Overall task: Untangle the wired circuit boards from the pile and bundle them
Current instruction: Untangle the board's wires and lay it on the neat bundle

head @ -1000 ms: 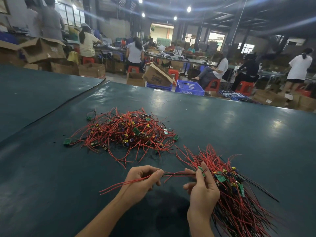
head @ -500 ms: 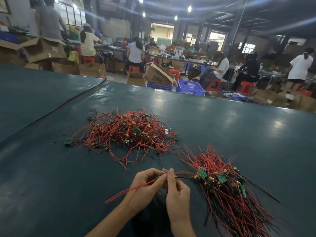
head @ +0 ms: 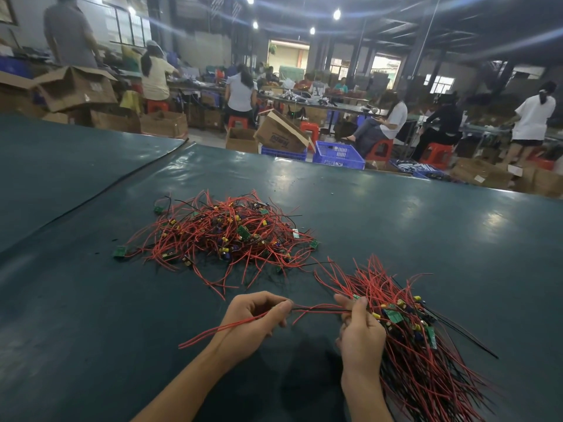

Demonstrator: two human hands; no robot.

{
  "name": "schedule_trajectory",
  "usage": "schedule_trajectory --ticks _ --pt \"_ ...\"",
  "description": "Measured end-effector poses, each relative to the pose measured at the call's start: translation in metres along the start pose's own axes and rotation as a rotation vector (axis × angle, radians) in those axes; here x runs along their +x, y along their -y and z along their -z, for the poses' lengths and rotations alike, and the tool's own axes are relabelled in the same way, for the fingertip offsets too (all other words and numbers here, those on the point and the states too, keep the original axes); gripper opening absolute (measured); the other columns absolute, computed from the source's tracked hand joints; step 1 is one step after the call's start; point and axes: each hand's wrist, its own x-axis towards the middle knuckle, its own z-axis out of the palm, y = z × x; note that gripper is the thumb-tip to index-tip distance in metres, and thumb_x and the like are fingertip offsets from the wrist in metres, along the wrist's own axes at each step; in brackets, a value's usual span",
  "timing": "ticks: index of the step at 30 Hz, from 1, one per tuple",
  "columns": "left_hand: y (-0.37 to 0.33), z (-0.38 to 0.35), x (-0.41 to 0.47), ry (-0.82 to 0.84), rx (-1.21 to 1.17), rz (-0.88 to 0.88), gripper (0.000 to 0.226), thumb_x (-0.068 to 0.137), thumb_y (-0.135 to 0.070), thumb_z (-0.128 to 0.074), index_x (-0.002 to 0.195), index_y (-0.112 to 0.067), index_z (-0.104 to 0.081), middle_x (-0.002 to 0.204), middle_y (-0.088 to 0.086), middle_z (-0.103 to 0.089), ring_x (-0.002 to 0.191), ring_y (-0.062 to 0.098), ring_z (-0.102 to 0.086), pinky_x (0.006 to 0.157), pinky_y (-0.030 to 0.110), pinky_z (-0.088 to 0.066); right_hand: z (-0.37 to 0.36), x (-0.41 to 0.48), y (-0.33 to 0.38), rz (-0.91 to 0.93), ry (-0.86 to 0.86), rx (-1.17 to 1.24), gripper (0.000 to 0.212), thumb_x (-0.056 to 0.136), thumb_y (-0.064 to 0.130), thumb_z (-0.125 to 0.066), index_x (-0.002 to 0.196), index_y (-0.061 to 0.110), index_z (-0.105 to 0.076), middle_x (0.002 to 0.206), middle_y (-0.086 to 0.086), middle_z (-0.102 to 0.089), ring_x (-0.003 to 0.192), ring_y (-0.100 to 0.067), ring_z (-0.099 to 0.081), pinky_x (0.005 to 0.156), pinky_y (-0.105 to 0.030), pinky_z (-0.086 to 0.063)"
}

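Red wire leads [head: 320, 312] are pinched by left hand [head: 253, 321] and right hand [head: 361, 333], long axis left-right, with the sorted bundle [head: 426, 370] touching the right hand's far side; the tangled pile [head: 225, 236] is seen ahead, apart.

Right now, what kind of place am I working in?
Most likely a factory assembly hall. Other workers sit on red stools, open cardboard cartons and blue crates stand around them, and a pile of red-wired circuit boards lies on the dark green worktable.
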Motion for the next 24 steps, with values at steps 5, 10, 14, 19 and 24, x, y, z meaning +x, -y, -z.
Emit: schedule_trajectory --ticks 5,10,14,19,24 --pt "0.005 -0.003 0.001 -0.005 -0.055 0.012 0.022 0.084 -0.041 -0.069 0.084 -0.021 -0.077 0.065 0.001 -0.067 0.053 0.008 -0.053 0.053 0.019 -0.044 0.0 -0.004 0.003 -0.004 0.017 0.099 0.052 0.105 0.039 -0.04 0.079 0.014 -0.078 0.047 0.013 -0.03 0.039 -0.003 -0.023 0.041 -0.023 -0.02" --pt "0.009 -0.008 0.001 -0.077 -0.202 0.119 0.034 0.078 -0.045 -0.062 0.082 -0.015 -0.077 0.06 0.002 -0.06 0.052 0.012 -0.05 0.051 0.02 -0.042 -0.012 -0.022 0.004 0.033 0.142 0.16 0.045 0.095 0.05 -0.044 0.087 0.022 -0.078 0.051 0.012 -0.034 0.043 -0.004 -0.028 0.041 -0.019 -0.024" --pt "0.01 -0.009 -0.001 -0.048 -0.191 0.123 0.038 0.082 -0.042 -0.06 0.076 -0.007 -0.073 0.057 0.003 -0.056 0.051 0.012 -0.048 0.051 0.021 -0.041 -0.021 -0.031 -0.005 0.173 0.316 -0.011 0.047 0.08 0.057 -0.052 0.092 0.015 -0.07 0.067 0.01 -0.066 0.063 0.0 -0.058 0.06 -0.011 -0.044" --pt "0.009 -0.008 -0.004 0.057 -0.136 0.077 0.048 0.083 -0.049 -0.062 0.063 -0.005 -0.063 0.052 0.001 -0.05 0.049 0.011 -0.046 0.052 0.02 -0.04 -0.025 -0.042 -0.011 0.242 0.51 -0.151 0.053 0.089 0.055 -0.048 0.072 0.01 -0.07 0.062 -0.004 -0.063 0.063 -0.01 -0.058 0.061 -0.027 -0.047" --pt "0.009 -0.007 -0.005 0.019 -0.104 0.06 0.078 0.081 -0.069 -0.057 0.05 0.002 -0.045 0.043 0.005 -0.04 0.039 0.017 -0.035 0.045 0.023 -0.032 -0.024 -0.048 -0.004 0.203 0.635 -0.352 0.06 0.091 0.061 -0.028 0.043 0.041 -0.059 0.04 0.016 -0.047 0.042 0.003 -0.046 0.048 -0.01 -0.032"
